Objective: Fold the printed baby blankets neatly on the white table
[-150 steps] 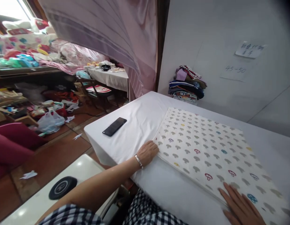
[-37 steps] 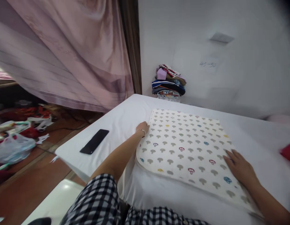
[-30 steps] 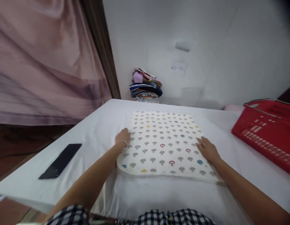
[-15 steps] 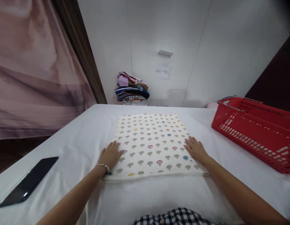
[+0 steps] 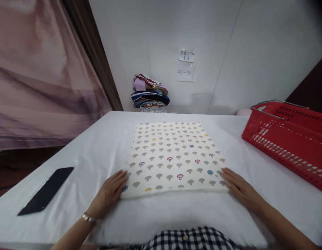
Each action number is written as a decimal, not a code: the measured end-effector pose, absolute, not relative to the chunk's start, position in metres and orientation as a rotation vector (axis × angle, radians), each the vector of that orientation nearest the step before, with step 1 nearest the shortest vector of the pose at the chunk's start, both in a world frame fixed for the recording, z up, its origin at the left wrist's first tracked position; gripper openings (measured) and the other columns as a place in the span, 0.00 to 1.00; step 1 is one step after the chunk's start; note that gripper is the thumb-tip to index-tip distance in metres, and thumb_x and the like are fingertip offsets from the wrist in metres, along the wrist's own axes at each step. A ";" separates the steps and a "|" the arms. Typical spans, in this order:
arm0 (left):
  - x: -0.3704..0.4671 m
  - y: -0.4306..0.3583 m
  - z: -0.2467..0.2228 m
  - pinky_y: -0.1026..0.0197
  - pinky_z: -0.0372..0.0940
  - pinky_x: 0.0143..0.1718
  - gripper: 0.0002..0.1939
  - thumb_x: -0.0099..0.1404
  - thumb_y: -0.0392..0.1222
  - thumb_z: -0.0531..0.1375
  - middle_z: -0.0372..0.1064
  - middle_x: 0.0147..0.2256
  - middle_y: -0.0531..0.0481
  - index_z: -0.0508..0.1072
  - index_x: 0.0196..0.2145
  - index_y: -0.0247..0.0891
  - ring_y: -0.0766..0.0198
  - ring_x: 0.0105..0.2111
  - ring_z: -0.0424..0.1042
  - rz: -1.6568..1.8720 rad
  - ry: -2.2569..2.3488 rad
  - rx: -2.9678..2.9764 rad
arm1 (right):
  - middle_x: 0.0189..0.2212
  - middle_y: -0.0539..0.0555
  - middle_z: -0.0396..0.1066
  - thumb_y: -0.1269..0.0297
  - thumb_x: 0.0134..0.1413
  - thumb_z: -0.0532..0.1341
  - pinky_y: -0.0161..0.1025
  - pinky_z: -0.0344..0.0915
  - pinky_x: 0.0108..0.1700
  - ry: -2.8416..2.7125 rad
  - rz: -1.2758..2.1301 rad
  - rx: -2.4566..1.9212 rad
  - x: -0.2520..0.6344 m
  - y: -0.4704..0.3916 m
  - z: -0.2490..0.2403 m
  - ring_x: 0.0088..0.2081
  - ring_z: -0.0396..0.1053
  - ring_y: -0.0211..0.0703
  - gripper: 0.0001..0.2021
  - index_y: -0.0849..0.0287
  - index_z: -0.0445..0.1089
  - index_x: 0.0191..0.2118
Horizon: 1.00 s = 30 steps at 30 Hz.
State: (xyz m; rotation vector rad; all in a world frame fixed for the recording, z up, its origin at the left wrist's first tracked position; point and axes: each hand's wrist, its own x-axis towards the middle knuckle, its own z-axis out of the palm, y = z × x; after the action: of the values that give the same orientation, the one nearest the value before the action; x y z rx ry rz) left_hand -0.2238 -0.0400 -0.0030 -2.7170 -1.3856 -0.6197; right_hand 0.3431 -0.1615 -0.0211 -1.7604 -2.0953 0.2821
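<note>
A: What is seen under the hands?
B: A folded cloth (image 5: 174, 156), cream with a mushroom print, is laid flat on the bench (image 5: 103, 139), which is covered by a white sheet. The left hand (image 5: 110, 192) is spread open and flat at the cloth's near left corner, its fingertips touching the edge. The right hand (image 5: 239, 189) is likewise opened flat at the near right corner, fingers resting against the cloth. Nothing is gripped by either hand.

A: And what else is found around it?
B: A dark phone (image 5: 46, 191) is lying on the sheet well to the left of the cloth. A red basket (image 5: 288, 139) is set at the right side of the bench. A stack of folded clothes (image 5: 150, 97) is piled against the wall at the far edge, beneath two paper notes (image 5: 186, 64). A pink curtain (image 5: 41, 76) is hung to the left
</note>
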 end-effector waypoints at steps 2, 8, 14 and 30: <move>-0.229 -0.058 0.000 0.53 0.63 0.54 0.17 0.65 0.47 0.50 0.66 0.53 0.50 0.70 0.48 0.43 0.58 0.55 0.62 -0.644 -1.321 -2.688 | 0.62 0.50 0.51 0.57 0.62 0.49 0.53 0.49 0.63 -2.128 0.251 -1.750 0.343 -0.179 -0.018 0.63 0.46 0.47 0.22 0.49 0.55 0.61; -0.234 -0.074 0.013 0.55 0.67 0.51 0.20 0.62 0.44 0.54 0.65 0.53 0.51 0.65 0.53 0.48 0.57 0.53 0.65 -0.585 -1.056 -2.706 | 0.61 0.52 0.54 0.64 0.59 0.51 0.52 0.55 0.60 -2.318 0.115 -1.654 0.347 -0.193 -0.011 0.62 0.49 0.47 0.23 0.51 0.56 0.61; -0.236 -0.061 0.012 0.56 0.69 0.45 0.21 0.62 0.36 0.50 0.69 0.50 0.50 0.66 0.52 0.48 0.58 0.47 0.70 -0.470 -0.979 -2.672 | 0.58 0.55 0.60 0.69 0.58 0.50 0.49 0.62 0.55 -2.451 -0.101 -1.571 0.354 -0.184 -0.009 0.58 0.58 0.46 0.22 0.52 0.61 0.57; -0.215 -0.063 0.023 0.52 0.63 0.47 0.20 0.63 0.30 0.48 0.71 0.46 0.44 0.69 0.50 0.40 0.58 0.46 0.69 -0.391 -1.047 -2.737 | 0.49 0.57 0.70 0.73 0.49 0.51 0.54 0.58 0.54 -2.469 -0.435 -1.567 0.343 -0.171 -0.022 0.49 0.67 0.49 0.24 0.57 0.63 0.54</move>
State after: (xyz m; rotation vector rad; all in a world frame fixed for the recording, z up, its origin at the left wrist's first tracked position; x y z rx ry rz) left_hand -0.2148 -0.0626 0.0233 -2.7374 -1.0474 -0.3906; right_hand 0.3434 -0.1714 -0.0217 -1.5666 -2.4692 -0.4351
